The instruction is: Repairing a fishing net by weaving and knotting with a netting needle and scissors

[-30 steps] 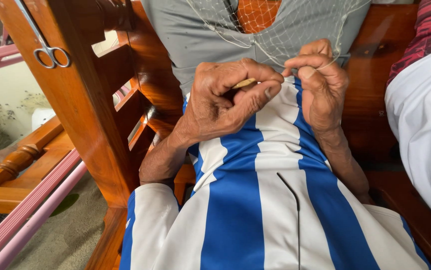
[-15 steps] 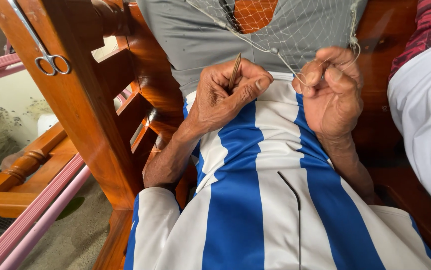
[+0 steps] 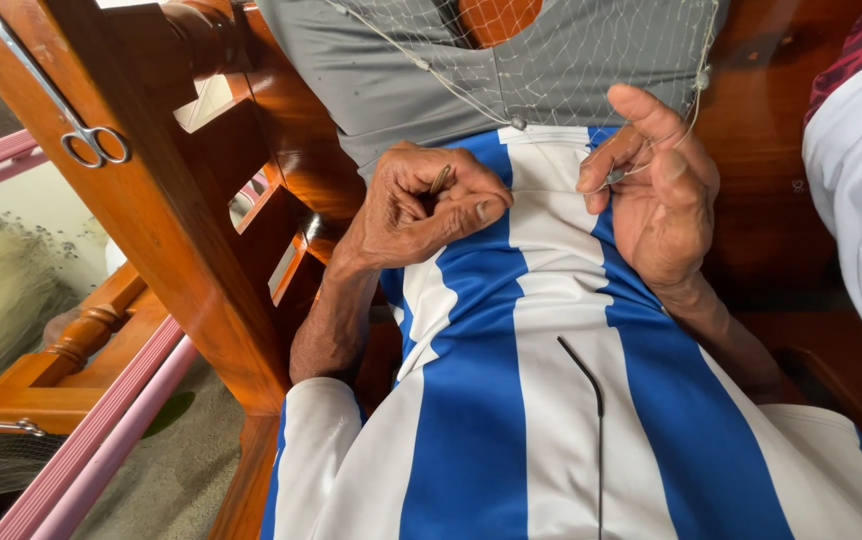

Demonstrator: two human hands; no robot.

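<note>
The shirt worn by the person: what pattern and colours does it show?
Broad vertical blue and white stripes on the shirt, clearest in the head view.

We're in a shirt (image 3: 511,400) w/ blue & white vertical stripes, long white sleeves; grey shorts (image 3: 431,80) below. Thin black cord (image 3: 591,400) runs down the front. Left hand (image 3: 421,205) & right hand (image 3: 656,200) bare, no rings or watch.

The left hand (image 3: 429,205) is held curled into a loose fist in front of the chest, its fingers folded inward and its thumb laid across them. The right hand (image 3: 656,190) is raised beside it, palm turned inward, thumb extended upward and fingertips (image 3: 596,185) pinched together. Both forearms are drawn up from below, bent at the wrists.
</note>
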